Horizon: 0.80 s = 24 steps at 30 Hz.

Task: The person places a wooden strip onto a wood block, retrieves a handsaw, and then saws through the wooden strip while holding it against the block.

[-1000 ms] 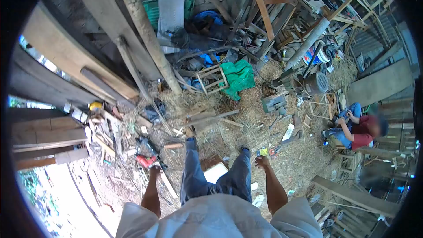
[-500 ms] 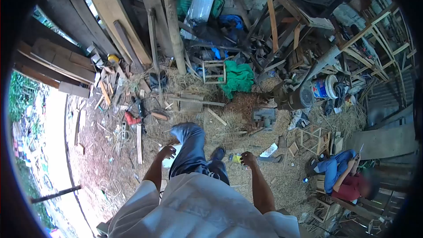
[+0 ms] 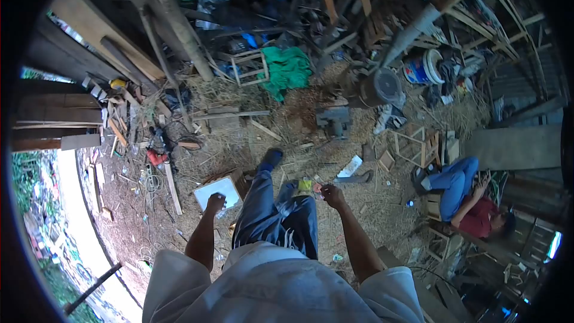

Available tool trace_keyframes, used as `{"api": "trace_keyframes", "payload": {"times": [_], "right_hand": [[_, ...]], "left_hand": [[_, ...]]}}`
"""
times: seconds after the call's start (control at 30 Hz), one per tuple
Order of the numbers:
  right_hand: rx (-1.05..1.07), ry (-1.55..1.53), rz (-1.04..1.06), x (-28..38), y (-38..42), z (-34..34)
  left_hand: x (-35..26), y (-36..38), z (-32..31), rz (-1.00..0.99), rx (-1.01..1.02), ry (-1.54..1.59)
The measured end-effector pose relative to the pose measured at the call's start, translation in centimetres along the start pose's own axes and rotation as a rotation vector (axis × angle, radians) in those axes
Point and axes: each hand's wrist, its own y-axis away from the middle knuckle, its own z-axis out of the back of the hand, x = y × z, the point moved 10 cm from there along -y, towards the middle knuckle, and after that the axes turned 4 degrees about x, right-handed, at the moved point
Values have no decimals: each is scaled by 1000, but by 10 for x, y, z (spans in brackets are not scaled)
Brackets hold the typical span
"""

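Observation:
My left hand (image 3: 216,203) hangs low on the left with loosely bent fingers and nothing visible in it. Below it in the line of sight lies a white panel (image 3: 210,194) on a wooden box. My right hand (image 3: 332,195) hangs on the other side, its fingers slightly bent and apart, with no object visible in them. A small yellow-green item (image 3: 305,185) shows on the ground near that hand. Between the hands are my legs in dark trousers (image 3: 257,209), one foot ahead of the other.
A person in a red shirt (image 3: 478,216) sits at the right. Ahead are a metal block (image 3: 333,121), a bucket (image 3: 423,67), green cloth (image 3: 286,72) and wooden frames (image 3: 412,146). A red tool (image 3: 156,157) and a plank (image 3: 173,188) lie on the left ground.
The view has shifted forward and turned, and the ground objects ahead look closer. My legs have changed stride. The white panel and its box show more fully beside my left hand.

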Motion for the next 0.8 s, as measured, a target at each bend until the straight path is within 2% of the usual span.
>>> {"api": "trace_keyframes", "payload": {"times": [0.03, 0.07, 0.1, 0.17, 0.2, 0.27, 0.3, 0.37, 0.4, 0.47, 0.53, 0.6, 0.63, 0.7, 0.77, 0.8], "right_hand": [[-79, -82, 129, 13, 2, 23], [-19, -38, -66, 3, 7, 30], [-23, -44, -72, -7, 14, 39], [19, 19, 79, -19, 24, 50], [13, 49, -38, -44, 33, 56], [15, 24, -35, -78, 51, 74], [18, 4, -28, -99, 54, 83], [-8, 61, -35, -147, 72, 101], [-12, 70, -73, -172, 80, 110], [-1, 71, -200, -243, 92, 112], [-48, 77, -241, -304, 94, 119], [-51, 134, -289, -374, 92, 110], [-47, 116, -307, -413, 80, 103], [-45, 196, -315, -487, 56, 83], [-15, 188, -397, -545, 22, 73], [12, 195, -465, -576, 9, 63]], "left_hand": [[-33, -10, -22, -17, -4, -67], [-71, -11, -44, -123, -28, -48], [-110, -5, -66, -229, -55, -33], [-174, 10, -119, -282, -2, 98], [-187, 8, -145, -285, 2, 90], [-217, 15, -205, -504, 56, 134], [-218, 18, -236, -515, 56, 130], [-214, 24, -303, -538, 84, 83], [-191, 2, -345, -691, 229, 235], [-148, -13, -419, -589, 204, -91], [-110, -21, -494, -399, 259, -399], [-56, -71, -566, -524, 315, -671], [-41, -99, -596, -511, 330, -688], [-13, -144, -671, -669, 387, -896], [16, -221, -731, -499, 419, -965], [9, -241, -755, -553, 364, -1005]]}}
